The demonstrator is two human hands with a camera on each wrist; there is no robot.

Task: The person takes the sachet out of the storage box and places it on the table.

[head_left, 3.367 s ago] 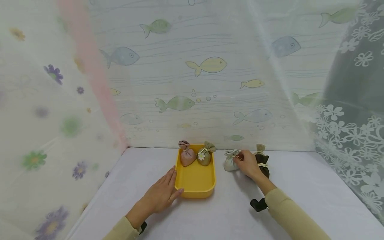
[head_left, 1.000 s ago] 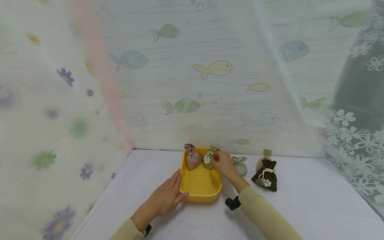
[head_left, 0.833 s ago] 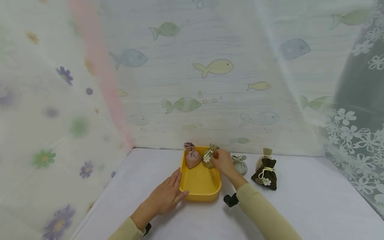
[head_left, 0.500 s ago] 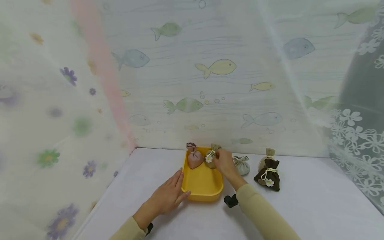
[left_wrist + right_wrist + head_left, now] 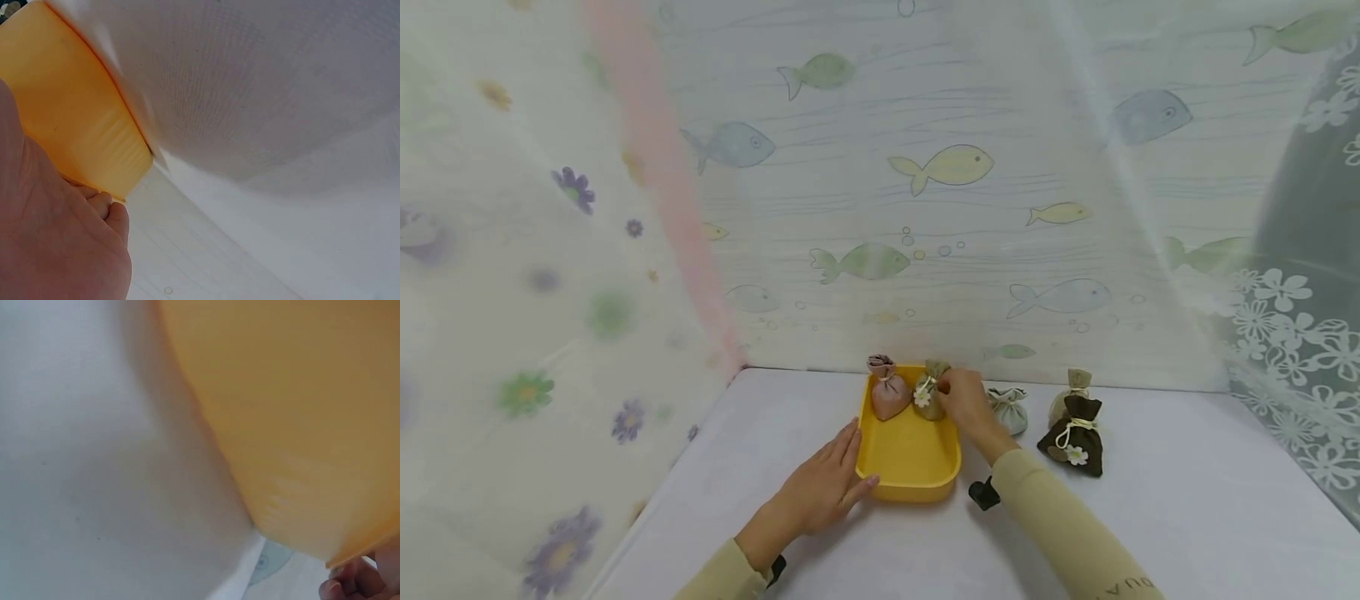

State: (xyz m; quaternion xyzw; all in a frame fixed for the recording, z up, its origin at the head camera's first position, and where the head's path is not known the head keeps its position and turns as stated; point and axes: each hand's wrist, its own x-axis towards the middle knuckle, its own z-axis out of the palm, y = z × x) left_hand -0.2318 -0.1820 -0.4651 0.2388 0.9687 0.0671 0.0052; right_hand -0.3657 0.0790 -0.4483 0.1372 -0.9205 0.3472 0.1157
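Note:
My left hand [image 5: 820, 487] lies with fairly straight fingers along the left wall of a yellow tray [image 5: 908, 454], thumb at its near corner; the left wrist view shows the palm beside the yellow wall [image 5: 81, 106]. Two small tied cloth pouches stand at the tray's far end: a pink pouch [image 5: 891, 398] on the left and an olive-green pouch [image 5: 931, 403] with a white flower on the right. My right hand [image 5: 970, 408] reaches over the tray's right rim and pinches the olive-green pouch near its tied neck. In the right wrist view the curled fingers [image 5: 356, 580] show below the rim; the pouch is hidden there.
Just right of the tray, partly behind my right hand, stands a pale grey-green pouch [image 5: 1011, 414]. Farther right a dark brown pouch [image 5: 1078, 437] with a flower stands before a beige pouch [image 5: 1077, 383]. A fish-print curtain [image 5: 925, 250] hangs behind the white table [image 5: 1187, 483].
The right hand has left the pale grey-green pouch, moved left and come onto the olive-green pouch, where it has stayed for the last second. The left hand keeps its place at the tray.

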